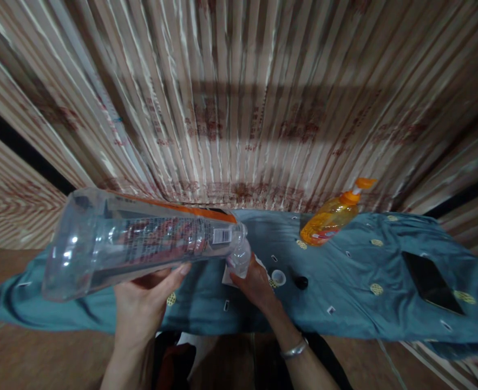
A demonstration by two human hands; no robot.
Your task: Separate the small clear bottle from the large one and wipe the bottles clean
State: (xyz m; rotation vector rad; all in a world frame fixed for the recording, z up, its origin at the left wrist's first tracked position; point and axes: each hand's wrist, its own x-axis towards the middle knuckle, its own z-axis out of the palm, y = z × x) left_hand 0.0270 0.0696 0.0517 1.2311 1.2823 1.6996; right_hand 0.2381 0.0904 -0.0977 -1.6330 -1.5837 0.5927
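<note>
My left hand (153, 292) grips a large clear plastic bottle (141, 241) from below, its thumb along the near side. The bottle lies almost level, base to the left, mouth to the right, with an orange-edged printed label and a barcode. Its mouth end meets a small clear bottle (240, 259), which my right hand (257, 284) holds with the fingers wrapped round it. Whether liquid passes between them I cannot tell. Beneath the small bottle lies a white paper (227, 277), partly hidden. Right of my right hand are a whitish round cap (278, 278) and a black cap (301, 282).
A pump bottle (330, 219) with orange liquid stands at the back right of the blue-green cloth (340, 271). A dark flat phone-like slab (431, 281) lies near the right end. Behind the table hangs a pleated, patterned curtain (239, 108).
</note>
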